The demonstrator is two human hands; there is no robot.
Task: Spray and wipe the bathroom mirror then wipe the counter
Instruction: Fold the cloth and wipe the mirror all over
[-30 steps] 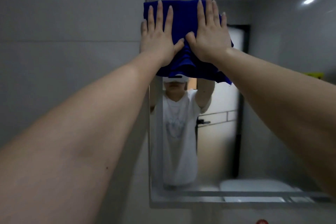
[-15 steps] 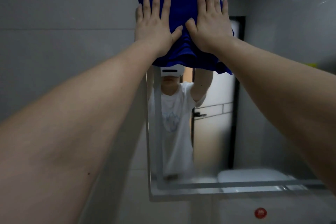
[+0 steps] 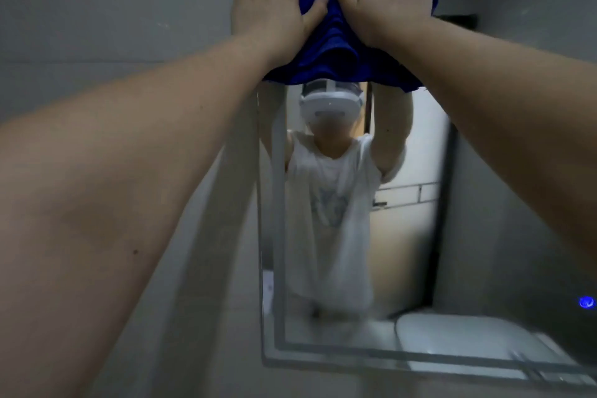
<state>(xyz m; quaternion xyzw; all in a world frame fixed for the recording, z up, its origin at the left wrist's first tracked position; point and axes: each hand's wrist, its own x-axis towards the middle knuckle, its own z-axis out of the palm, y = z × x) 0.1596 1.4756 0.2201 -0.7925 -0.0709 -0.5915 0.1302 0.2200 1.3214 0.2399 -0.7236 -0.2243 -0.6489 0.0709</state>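
Observation:
A dark blue cloth point(image 3: 326, 42) is spread flat against the upper left part of the wall mirror point(image 3: 484, 236). My left hand point(image 3: 271, 6) presses on the cloth's left side with straight fingers, at the mirror's left edge. My right hand point(image 3: 387, 0) presses flat on its right side, thumbs nearly touching. The fingertips of both hands and the cloth's top are cut off by the top of the frame. The cloth's lower edge hangs bunched below my wrists. The mirror reflects a person in a white shirt with arms raised.
A grey tiled wall point(image 3: 97, 26) lies left of the mirror. The mirror's bottom frame edge point(image 3: 387, 362) runs along the lower right. A small blue light point(image 3: 586, 302) glows at the far right. The counter is not in view.
Both hands and the cloth have slid upward on the mirror, now reaching the top of the view. More of the mirror's lower part and the reflected person shows.

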